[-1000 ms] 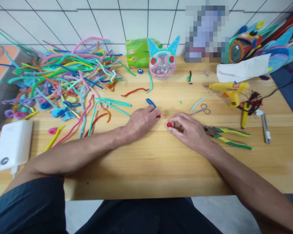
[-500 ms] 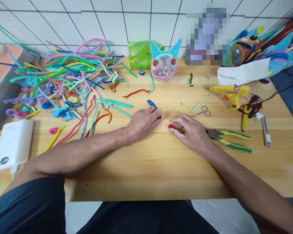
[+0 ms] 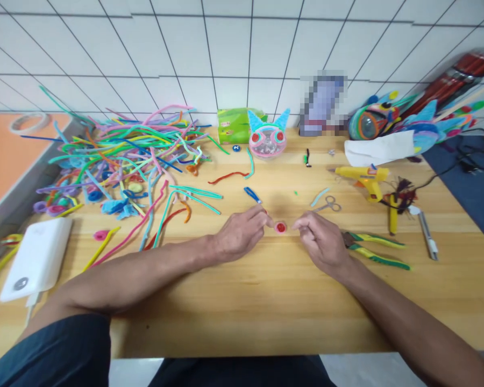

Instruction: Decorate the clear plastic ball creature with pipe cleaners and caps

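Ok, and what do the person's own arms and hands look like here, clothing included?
The left hand and right hand wear no gloves; no watch or bracelet shows. The left forearm and right forearm are uncovered. A plain dark navy sleeve ends near the left elbow; the right sleeve is out of view.

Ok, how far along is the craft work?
The eared figure looks finished, red eyes on. In hand: a red coil, on the table between the left hand and right hand. Remaining, probably: fixing that coil to something; it lies loose, the glue gun unheld.
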{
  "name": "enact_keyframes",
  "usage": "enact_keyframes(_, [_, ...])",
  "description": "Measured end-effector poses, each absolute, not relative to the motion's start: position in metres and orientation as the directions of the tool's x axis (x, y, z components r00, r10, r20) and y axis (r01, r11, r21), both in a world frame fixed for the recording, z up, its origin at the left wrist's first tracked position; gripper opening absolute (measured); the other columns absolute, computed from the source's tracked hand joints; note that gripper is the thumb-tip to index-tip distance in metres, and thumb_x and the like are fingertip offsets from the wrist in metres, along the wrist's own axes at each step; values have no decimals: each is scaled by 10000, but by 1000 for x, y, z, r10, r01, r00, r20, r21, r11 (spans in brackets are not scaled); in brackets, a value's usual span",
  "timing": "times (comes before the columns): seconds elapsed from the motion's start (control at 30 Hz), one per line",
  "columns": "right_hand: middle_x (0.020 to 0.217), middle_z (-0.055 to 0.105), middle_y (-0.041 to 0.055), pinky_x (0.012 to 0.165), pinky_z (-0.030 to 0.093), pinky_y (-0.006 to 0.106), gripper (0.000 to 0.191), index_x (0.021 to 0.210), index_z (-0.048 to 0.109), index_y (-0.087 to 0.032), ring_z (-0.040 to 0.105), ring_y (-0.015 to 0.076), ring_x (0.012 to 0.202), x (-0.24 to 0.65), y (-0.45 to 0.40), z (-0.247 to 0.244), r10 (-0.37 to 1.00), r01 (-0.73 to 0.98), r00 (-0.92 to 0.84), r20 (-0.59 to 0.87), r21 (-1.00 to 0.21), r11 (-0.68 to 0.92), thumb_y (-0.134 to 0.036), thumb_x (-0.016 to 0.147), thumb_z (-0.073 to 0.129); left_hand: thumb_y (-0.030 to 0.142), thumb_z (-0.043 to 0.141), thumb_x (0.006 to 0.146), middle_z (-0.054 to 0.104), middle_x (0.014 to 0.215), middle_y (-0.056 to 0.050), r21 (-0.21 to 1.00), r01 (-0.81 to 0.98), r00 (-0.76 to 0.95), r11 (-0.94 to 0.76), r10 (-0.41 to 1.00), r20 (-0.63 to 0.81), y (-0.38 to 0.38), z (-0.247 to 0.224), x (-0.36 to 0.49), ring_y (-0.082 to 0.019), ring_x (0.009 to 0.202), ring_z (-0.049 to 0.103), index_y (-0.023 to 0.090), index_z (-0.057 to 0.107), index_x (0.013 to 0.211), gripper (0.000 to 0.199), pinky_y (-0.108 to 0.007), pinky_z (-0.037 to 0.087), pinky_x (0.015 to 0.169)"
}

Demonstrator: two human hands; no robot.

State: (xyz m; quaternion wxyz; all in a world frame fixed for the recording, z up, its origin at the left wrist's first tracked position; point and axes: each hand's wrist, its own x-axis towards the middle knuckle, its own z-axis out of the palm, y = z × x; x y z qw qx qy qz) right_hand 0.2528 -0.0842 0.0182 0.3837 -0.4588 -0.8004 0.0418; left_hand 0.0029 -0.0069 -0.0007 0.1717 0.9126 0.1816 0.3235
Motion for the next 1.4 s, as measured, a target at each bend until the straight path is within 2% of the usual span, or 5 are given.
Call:
enact_keyframes(0.4, [880, 738, 10, 710, 570, 321, 265, 1149, 662, -285, 721, 201, 761, 261, -82, 16, 789, 767, -266, 553, -375, 521, -95, 1013, 537, 163, 420, 1130, 784, 1075, -95, 675, -44, 651, -736, 491, 579, -24, 8, 12, -157, 1016, 756, 168, 640, 1221, 239, -283, 606, 918])
enact_keyframes(0.7, [956, 772, 31, 783, 606, 358, 321, 1212, 680, -297, 754, 228, 870, 270, -75, 6, 817, 746, -296, 494, -414, 521, -97, 1015, 525, 192, 434, 1114, 744, 941, -40, 837, -7, 673, -547, 616, 409, -26, 10, 12, -134, 842, 699, 178, 680, 1156, 250, -263, 564, 841])
enact_keyframes(1.03, [870, 743, 28, 767, 600, 372, 337, 1278, 648, -245, 735, 236, 795, 260, -75, 9, 766, 793, -311, 564, -291, 536, -98, 981, 593, 80, 390, 1027, 721, 994, -68, 634, 114, 634, -765, 548, 547, -23, -5, 11, -183, 937, 699, 200, 640, 1164, 309, -310, 585, 887])
enact_keyframes(1.23, [924, 775, 43, 786, 584, 331, 271, 1085, 697, -230, 750, 214, 865, 247, -84, 34, 821, 668, -339, 460, -497, 554, -33, 936, 586, 123, 462, 993, 676, 800, -5, 639, 183, 751, -747, 526, 400, -23, -4, 11, -136, 695, 626, 193, 635, 1053, 196, -247, 523, 702])
enact_keyframes(1.4, [1002, 817, 11, 847, 588, 316, 304, 1040, 733, -253, 761, 175, 909, 222, -109, 92, 818, 507, -471, 331, -657, 558, -24, 922, 573, 421, 608, 981, 647, 666, 31, 723, 315, 749, -615, 629, 209, -30, 2, 12, -110, 574, 581, 201, 651, 829, 271, -227, 471, 572])
